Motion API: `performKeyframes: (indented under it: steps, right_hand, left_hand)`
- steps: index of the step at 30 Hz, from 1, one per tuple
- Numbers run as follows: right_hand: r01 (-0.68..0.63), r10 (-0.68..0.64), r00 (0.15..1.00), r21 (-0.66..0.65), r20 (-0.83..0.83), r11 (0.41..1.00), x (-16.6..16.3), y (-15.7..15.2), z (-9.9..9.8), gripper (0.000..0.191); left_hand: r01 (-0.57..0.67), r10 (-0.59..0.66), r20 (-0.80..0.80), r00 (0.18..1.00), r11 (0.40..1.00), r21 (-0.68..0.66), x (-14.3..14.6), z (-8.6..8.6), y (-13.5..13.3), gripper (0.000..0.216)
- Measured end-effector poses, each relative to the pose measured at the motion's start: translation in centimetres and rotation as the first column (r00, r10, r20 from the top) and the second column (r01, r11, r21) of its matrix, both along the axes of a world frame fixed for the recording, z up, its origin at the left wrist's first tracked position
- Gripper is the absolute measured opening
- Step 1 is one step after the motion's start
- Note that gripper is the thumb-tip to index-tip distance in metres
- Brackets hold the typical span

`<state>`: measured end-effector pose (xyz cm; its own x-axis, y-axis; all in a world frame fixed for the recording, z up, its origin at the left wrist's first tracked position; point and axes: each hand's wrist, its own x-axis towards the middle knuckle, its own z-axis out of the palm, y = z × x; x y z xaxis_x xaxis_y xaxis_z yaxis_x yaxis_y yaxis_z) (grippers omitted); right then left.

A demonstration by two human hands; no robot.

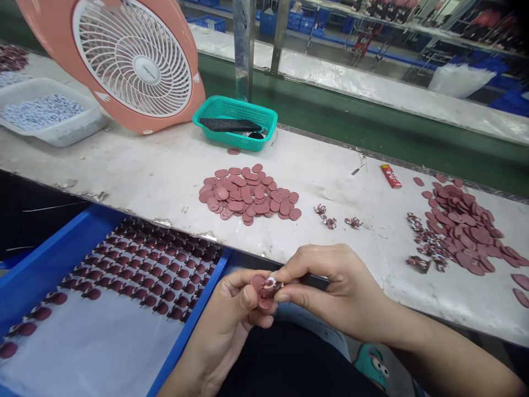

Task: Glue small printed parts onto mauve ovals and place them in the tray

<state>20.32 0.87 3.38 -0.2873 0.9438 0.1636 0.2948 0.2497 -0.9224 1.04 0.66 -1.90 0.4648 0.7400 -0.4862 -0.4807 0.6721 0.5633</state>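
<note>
Disc [258,283] — basket [231,140], fan [146,70] beyond

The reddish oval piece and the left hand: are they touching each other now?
Touching. The head view shows it: the left hand holds the reddish oval piece between thumb and fingers, the thumb lying against its edge.

Salmon-pink fan [147,70] with white spiral grille tilted on the table [136,162], just left of a teal perforated basket [231,141] that holds a flat black object [227,125]. Well to the basket's right, a small red-and-yellow packet [390,176] lies near the rear edge. Beyond: upright metal post [243,49], long pale counter [330,82], crumpled white plastic [458,81], blue crates [303,23].
</note>
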Motion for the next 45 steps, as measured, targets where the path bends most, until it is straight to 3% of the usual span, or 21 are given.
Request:
performKeyframes:
  steps: [9, 19, 26, 39, 45]
  right_hand:
    - [-0.032, 0.03, 0.997, -0.035, -0.072, 0.999, -0.2, 0.2, -0.4, 0.006]
    - [-0.104, 0.105, 0.995, 0.087, -0.002, 0.991, -0.1, 0.6, 0.5, 0.007]
    - [-0.136, 0.138, 0.99, 0.102, -0.007, 0.985, -0.1, 0.7, 0.6, 0.007]
    - [-0.195, 0.195, 0.981, 0.193, 0.017, 0.962, -0.2, 0.4, 0.7, 0.011]
    - [-0.262, 0.259, 0.965, 0.301, 0.052, 0.917, -0.1, -0.6, 1.4, 0.011]
  left_hand:
    - [0.022, -0.022, 0.022, 1.0, 0.999, -0.026, -0.1, -0.1, 0.0, 0.038]
    - [0.024, -0.022, 0.033, 0.999, 0.999, -0.037, -0.3, 0.1, 0.0, 0.038]
    - [0.015, -0.014, 0.04, 0.999, 0.999, -0.038, -0.2, 0.0, -0.1, 0.04]
    - [-0.029, 0.03, 0.021, 0.999, 0.999, -0.016, -0.2, 1.0, -0.5, 0.034]
    - [-0.022, 0.022, 0.085, 0.996, 1.0, -0.002, -0.1, 2.7, -1.2, 0.034]
